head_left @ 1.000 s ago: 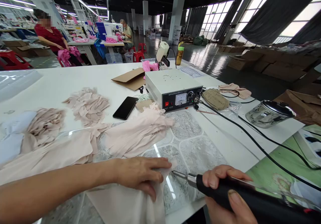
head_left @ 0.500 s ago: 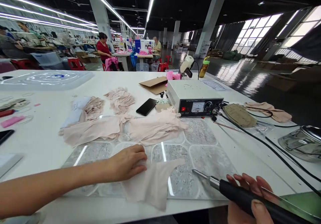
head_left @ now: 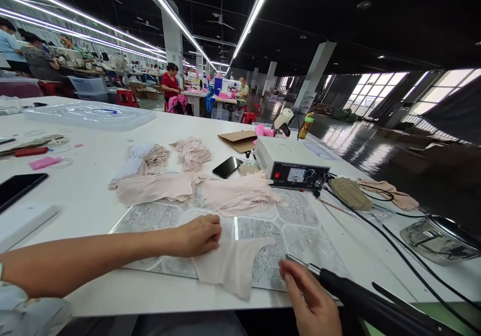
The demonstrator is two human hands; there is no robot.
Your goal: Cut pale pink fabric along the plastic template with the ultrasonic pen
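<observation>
A thin pale beige fabric piece [head_left: 227,268] with a curved cut-out edge lies at the front of the grey patterned mat [head_left: 150,219]. My left hand [head_left: 201,234] rests on its upper left corner, fingers curled down onto the cloth; the fingertips are partly hidden. To the right of the fabric is my right hand [head_left: 311,296], thumb and forefinger stretched forward with their tips close together and nothing visible in them. Beside it, a black-handled tool with a metal tip [head_left: 349,288] points toward the fabric, out of the grasp.
Beige fabric stacks [head_left: 238,195] lie behind my hands. A control box [head_left: 293,163] with a dial stands at the back, its black cable [head_left: 391,240] crossing the right side. There are also a phone [head_left: 227,167], a metal-lidded jar [head_left: 438,240] and a plastic lid [head_left: 90,115]. People sit at machines beyond.
My right hand has come off the tool's handle and moved left, toward its tip and the fabric. My left hand stays on the cloth. The view has shifted slightly.
</observation>
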